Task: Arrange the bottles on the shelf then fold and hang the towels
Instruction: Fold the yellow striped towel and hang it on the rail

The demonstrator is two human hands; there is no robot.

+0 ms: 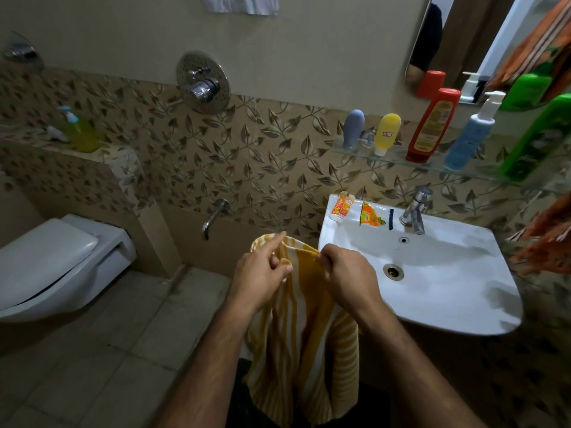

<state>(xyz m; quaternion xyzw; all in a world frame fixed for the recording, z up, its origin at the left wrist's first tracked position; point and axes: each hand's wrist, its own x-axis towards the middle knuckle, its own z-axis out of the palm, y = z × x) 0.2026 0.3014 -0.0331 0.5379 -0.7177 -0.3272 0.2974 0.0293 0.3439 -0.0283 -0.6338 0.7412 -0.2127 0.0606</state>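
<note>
We held the yellow-and-white striped towel up in front of us, just left of the sink, with both hands at its top edge. Our left hand pinched the cloth between thumb and forefinger, the other fingers loosely curled; our right hand had its fingers curled round the bunched edge beside it. The two hands were close together, so the towel hung gathered in soft vertical folds down past our forearms.

We judged it a light, limp terry cloth: it would sag wherever it was unsupported and offered no stiffness to fold against. The sensible places to hold seemed to be the two top corners, hands spread apart so the edge went taut and the cloth hung flat before being doubled over.

The bottles already stood in a row on the glass shelf above the sink, toward its right end, so that part looked done. Open room lay to our left, over the tiled floor between the toilet and the sink's left edge. To the right the space was tighter: the sink rim, the tap and an orange patterned cloth hanging near the shelf's right end could catch a swinging corner.
</note>
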